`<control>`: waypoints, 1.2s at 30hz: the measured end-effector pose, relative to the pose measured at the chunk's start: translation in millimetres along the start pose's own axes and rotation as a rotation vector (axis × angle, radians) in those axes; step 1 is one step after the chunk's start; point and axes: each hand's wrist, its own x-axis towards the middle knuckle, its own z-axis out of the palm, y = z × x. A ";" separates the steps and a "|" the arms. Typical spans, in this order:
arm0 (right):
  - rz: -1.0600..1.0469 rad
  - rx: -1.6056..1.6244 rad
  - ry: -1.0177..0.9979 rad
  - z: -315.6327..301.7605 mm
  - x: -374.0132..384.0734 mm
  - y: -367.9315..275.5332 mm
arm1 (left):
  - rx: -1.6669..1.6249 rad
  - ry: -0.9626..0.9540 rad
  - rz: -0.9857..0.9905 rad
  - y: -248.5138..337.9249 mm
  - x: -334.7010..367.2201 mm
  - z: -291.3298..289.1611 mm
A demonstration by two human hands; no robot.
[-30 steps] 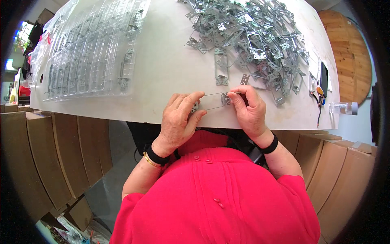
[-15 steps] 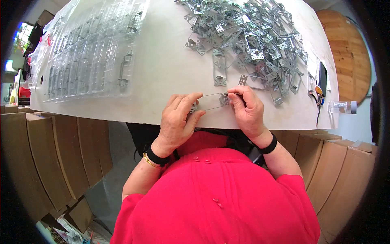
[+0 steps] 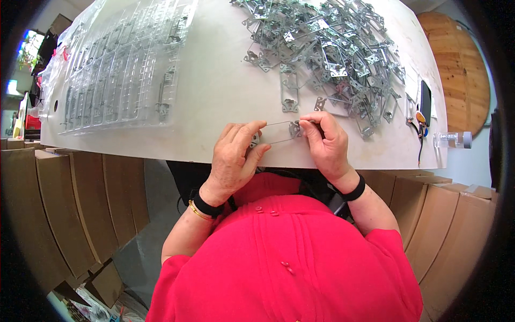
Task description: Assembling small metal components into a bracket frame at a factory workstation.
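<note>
Between my two hands, just above the table's near edge, I hold a metal wire bracket (image 3: 294, 129) made of two thin rods with a plate at each end. My left hand (image 3: 235, 155) is closed on the bracket's left plate, thumb below and fingers above. The fingertips of my right hand (image 3: 328, 144) pinch its right end plate, partly hiding it. Beyond my hands a similar loose bracket (image 3: 289, 107) lies flat on the table. Another bracket (image 3: 320, 103) rests next to my right fingers, at the near side of a large heap of metal brackets (image 3: 343, 59).
Clear plastic trays (image 3: 120, 80) with slots, some holding metal parts, cover the left of the white table (image 3: 214, 70). On the right are a dark phone-like object (image 3: 426, 99), a tool with an orange part (image 3: 420, 116) and a clear bottle (image 3: 451, 140). Cardboard boxes (image 3: 70, 198) stand below.
Almost nothing differs; both hands keep their hold on the bracket, and the whole view has shifted very slightly.
</note>
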 end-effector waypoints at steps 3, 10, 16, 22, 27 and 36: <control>0.006 0.014 -0.003 -0.2 -0.7 0.7 | 0.002 0.004 0.008 -0.1 0.3 -0.2; -0.040 -0.037 0.027 1.0 2.0 -2.3 | 0.002 -0.001 -0.002 0.0 -0.9 0.3; -0.015 -0.042 0.029 1.5 2.7 -0.5 | 0.014 0.007 0.019 -2.0 -0.5 1.1; -0.080 -0.030 0.047 2.7 3.8 -0.3 | 0.010 0.004 0.007 -1.9 -0.9 2.0; -0.022 -0.031 0.014 0.6 2.3 -1.6 | 0.001 0.004 -0.002 -1.6 -1.5 1.0; 0.071 0.139 0.065 -1.5 -2.6 5.6 | 0.010 0.038 -0.043 0.4 -1.7 2.3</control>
